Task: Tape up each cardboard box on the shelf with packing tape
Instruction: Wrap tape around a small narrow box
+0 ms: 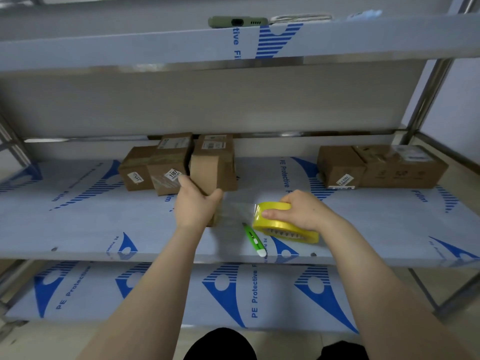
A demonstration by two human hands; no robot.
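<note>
Left hand (194, 203) gripped near end of cardboard box (215, 167) on middle shelf (78, 224); right hand (304, 211) curled round yellow tape roll (283, 224); clear strip (239, 211) stretched from roll to box; this box likely mid-sealing; left boxes (153, 170) seemed partly taped, right boxes (376, 165) unclear; cutter (254, 240) lay near front edge, just beside roll; open shelf room either side of hands.

From my remote station I count five cardboard boxes (213, 167), three grouped left and two right, plus one yellow tape roll (283, 224), one green box cutter (253, 239) and one phone (237, 22), across three shelf tiers (104, 224) in view.
</note>
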